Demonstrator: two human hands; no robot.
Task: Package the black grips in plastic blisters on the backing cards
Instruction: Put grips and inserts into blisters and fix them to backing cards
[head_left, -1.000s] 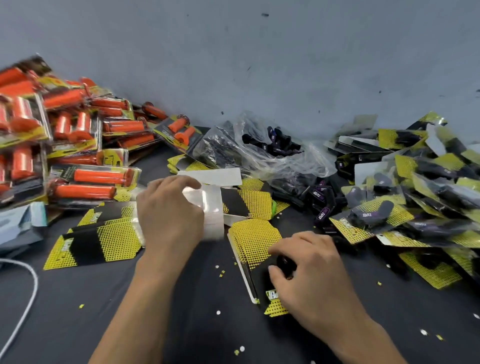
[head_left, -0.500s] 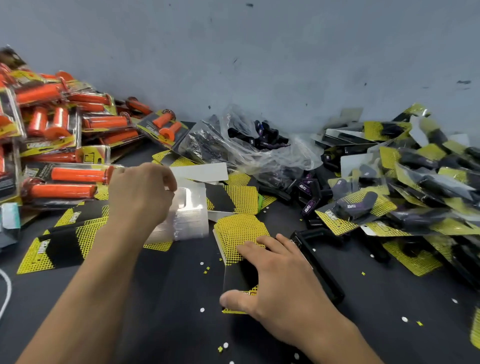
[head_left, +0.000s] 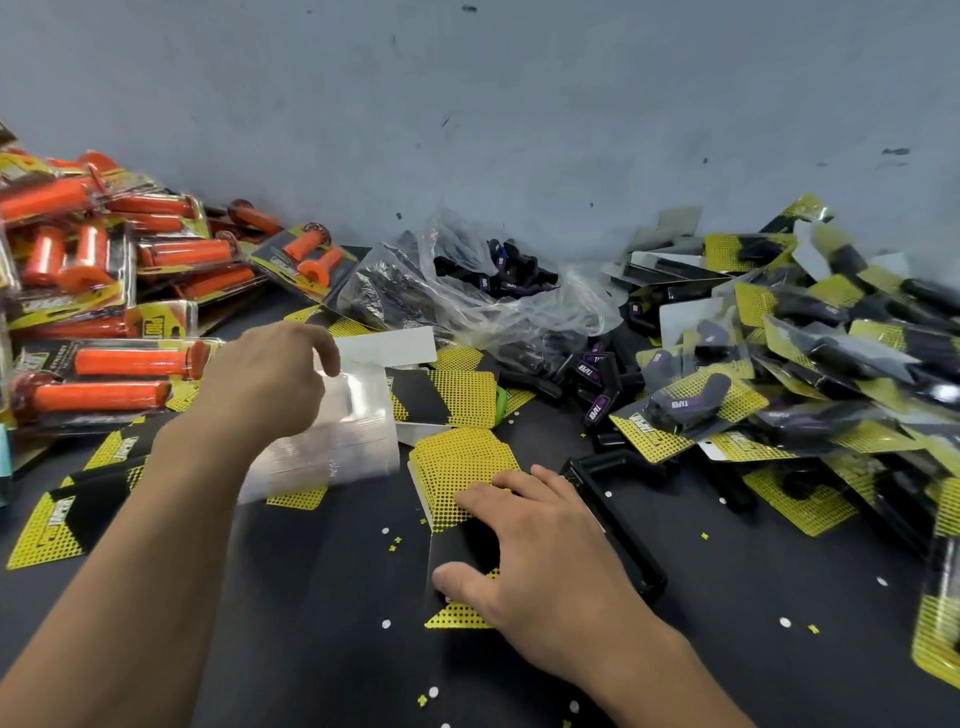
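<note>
My left hand (head_left: 270, 382) reaches over a stack of clear plastic blisters (head_left: 343, 436), its curled fingers gripping the far edge of the top blister; the thumb is hidden. My right hand (head_left: 545, 561) lies spread on a stack of yellow-and-black backing cards (head_left: 457, 467), fingers flat on the top card and thumb at its near edge. A long black grip (head_left: 631, 551) lies on the dark table just right of that hand, touching the card stack's side.
Packaged orange grips (head_left: 104, 312) are heaped at the left. A clear bag of loose black grips (head_left: 493, 280) sits at the back by the wall. Finished black-grip packs (head_left: 805, 364) pile up on the right. Loose cards (head_left: 78, 514) lie at front left.
My right hand let go of the black grip and slid left onto the card stack. My left hand drew back slightly with the blister stack tilting under it.
</note>
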